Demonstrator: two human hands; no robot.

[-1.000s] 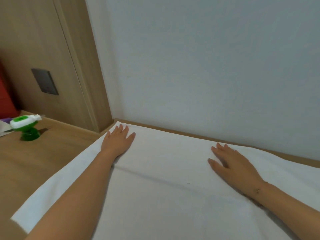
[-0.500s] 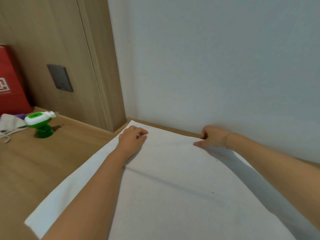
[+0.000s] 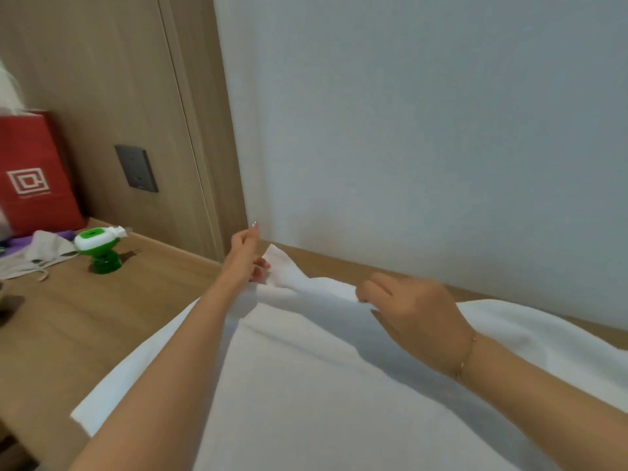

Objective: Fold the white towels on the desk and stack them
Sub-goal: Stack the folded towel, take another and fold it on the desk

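A large white towel lies spread over the wooden desk, reaching from the front left to the right edge of view. My left hand pinches its far left corner and holds it lifted off the desk. Further right, my right hand grips the same far edge, also raised. Between the two hands the lifted edge sags and folds toward me. Both forearms stretch over the towel and hide part of it.
A green and white plug-in device stands on the desk at the left. Behind it are a red paper bag and a grey cloth. A white wall runs along the desk's far edge.
Both hands went from lying flat on the towel to taking hold of its far edge. They have now lifted that edge off the desk and drawn it toward me.
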